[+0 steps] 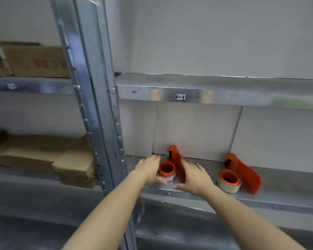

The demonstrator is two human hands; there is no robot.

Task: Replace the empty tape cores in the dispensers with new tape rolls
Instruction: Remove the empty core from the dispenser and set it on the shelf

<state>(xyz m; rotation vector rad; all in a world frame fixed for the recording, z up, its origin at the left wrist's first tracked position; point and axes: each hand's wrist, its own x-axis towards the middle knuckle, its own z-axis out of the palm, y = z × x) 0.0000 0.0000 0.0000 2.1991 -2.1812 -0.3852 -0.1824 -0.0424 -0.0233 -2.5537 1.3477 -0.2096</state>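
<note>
hands [149,168] [194,177] spread, flanking orange dispenser [177,159]

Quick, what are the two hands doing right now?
Left hand: open, fingers spread beside the left dispenser, gripping nothing.
Right hand: open on the dispenser's other side, also gripping nothing.

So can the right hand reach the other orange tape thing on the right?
Probably yes. The right hand is open beside the left dispenser, and the right dispenser sits further along the same shelf with nothing between them.
</note>
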